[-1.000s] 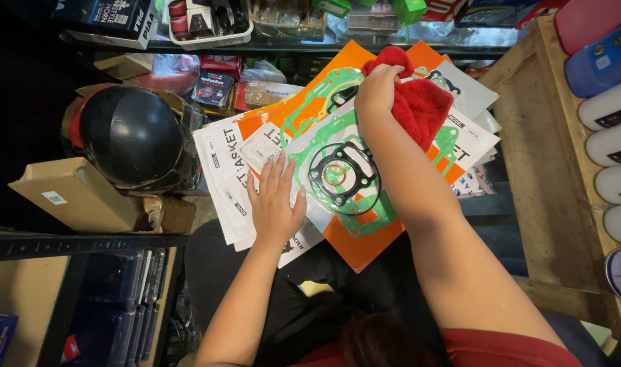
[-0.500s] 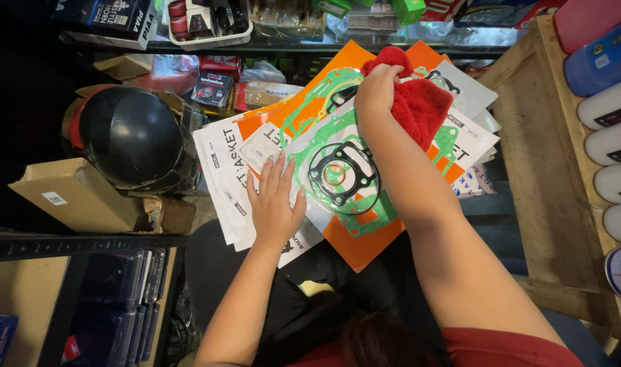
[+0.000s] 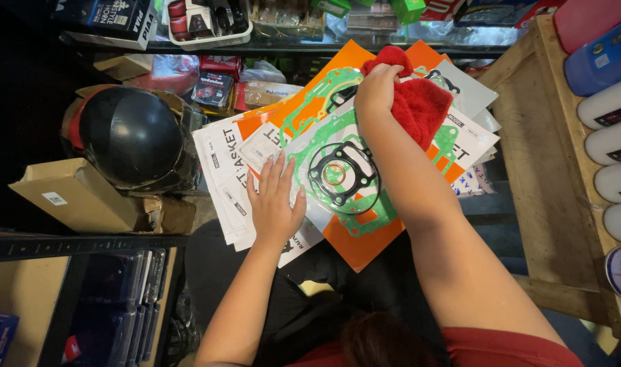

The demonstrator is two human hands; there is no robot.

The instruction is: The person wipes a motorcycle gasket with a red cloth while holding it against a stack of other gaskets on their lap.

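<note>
Head view, looking straight down: the right hand [image 3: 375, 92] is bunched tight around a red cloth [image 3: 419, 102], pressing it onto the top gasket pack [image 3: 351, 183], a clear sleeve with green gaskets and black rings over an orange card. That pack lies on a fanned pile of similar packs [image 3: 236, 177] across the person's lap, white cards to the left and orange ones beneath. The left hand [image 3: 275, 200] lies flat, fingers spread wide, holding nothing, palm down on the near left part of the pile.

To wipe well here, I'd judge the flat hand matters most: the sleeves look slick and stacked loosely, so steady downward weight stops the top pack skating off the others. The cloth sits at the far edge of the pack; drawing it toward the body in long, light passes should clear the sleeve without creasing it or shifting the rings inside.

Around the lap: a black helmet [image 3: 130, 136] on the left, touching a brown cardboard box [image 3: 76, 197]; a wooden rack [image 3: 548, 156] on the right with a row of white cylinders [image 3: 613, 143]; cluttered shelves [image 3: 270, 27] of small parts across the top.
</note>
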